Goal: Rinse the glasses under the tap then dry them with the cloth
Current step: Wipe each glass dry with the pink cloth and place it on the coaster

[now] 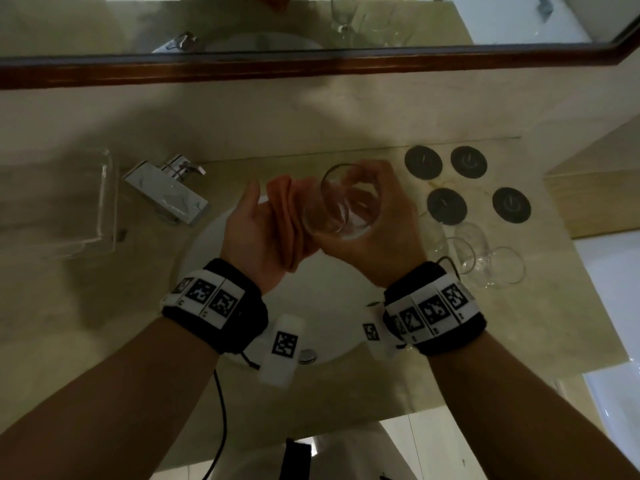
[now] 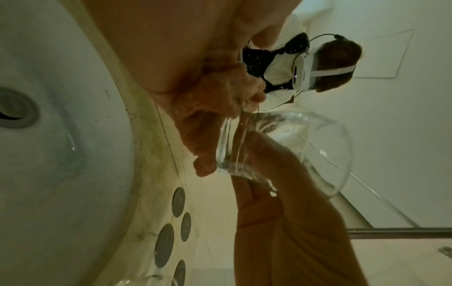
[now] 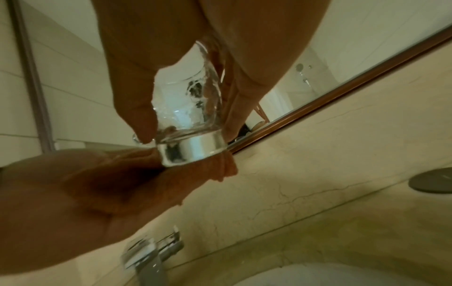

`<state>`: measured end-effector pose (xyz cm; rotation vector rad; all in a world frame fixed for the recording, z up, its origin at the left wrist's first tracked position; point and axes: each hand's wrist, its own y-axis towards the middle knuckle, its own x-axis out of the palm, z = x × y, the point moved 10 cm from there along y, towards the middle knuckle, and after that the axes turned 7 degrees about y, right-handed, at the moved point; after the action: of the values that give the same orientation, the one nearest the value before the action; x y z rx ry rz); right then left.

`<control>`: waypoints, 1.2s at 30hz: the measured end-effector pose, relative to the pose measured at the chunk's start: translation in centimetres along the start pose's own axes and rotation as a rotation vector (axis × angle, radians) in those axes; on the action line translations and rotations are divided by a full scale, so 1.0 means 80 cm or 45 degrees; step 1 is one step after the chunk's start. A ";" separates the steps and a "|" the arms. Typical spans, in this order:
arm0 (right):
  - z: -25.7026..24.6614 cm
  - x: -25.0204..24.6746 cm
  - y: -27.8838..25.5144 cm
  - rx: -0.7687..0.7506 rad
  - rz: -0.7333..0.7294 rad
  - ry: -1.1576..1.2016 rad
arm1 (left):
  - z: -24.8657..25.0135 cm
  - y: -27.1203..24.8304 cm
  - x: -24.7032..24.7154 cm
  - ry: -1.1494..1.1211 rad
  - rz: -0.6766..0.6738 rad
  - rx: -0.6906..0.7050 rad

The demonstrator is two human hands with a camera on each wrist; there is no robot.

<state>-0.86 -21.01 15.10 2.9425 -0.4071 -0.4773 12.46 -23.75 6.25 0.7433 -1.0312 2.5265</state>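
Observation:
A clear tumbler (image 1: 341, 202) is tilted over the basin with its mouth towards me. My right hand (image 1: 381, 216) grips it, fingers and thumb curled round its wall. In the right wrist view the tumbler (image 3: 190, 120) shows a thick base, which touches the orange cloth (image 3: 220, 168). The cloth (image 1: 287, 216) is bunched in my left hand (image 1: 252, 230), which holds it against the left side and base of the glass. In the left wrist view the cloth (image 2: 208, 120) meets the tumbler (image 2: 305, 147), with droplets on the glass.
A chrome tap (image 1: 169, 190) stands at the back left of the white basin (image 1: 322, 327). Several dark coasters (image 1: 446, 205) and some wine glasses (image 1: 485, 261) are on the counter to the right. A clear tray (image 1: 69, 202) sits at the left, below a wood-framed mirror (image 1: 311, 69).

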 end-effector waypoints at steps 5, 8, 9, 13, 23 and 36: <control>-0.006 0.019 -0.007 -0.055 -0.023 -0.082 | -0.006 0.000 0.012 -0.010 -0.031 -0.013; 0.000 0.002 0.000 -0.012 0.103 -0.071 | -0.002 -0.004 0.010 -0.038 -0.056 -0.016; 0.000 0.000 0.000 0.001 0.098 -0.083 | -0.002 -0.005 0.008 -0.043 -0.060 -0.016; -0.001 0.017 -0.014 0.055 -0.040 -0.085 | -0.010 -0.007 0.020 0.029 -0.116 0.008; 0.030 -0.014 -0.017 0.318 0.209 -0.002 | 0.009 -0.005 0.020 0.097 -0.208 0.139; 0.022 -0.011 -0.023 0.321 0.130 0.070 | 0.029 -0.007 0.025 0.495 -0.161 0.327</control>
<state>-1.78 -19.12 13.39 3.1458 -0.6512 -0.3543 11.93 -24.85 9.13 0.3403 -0.5230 2.5761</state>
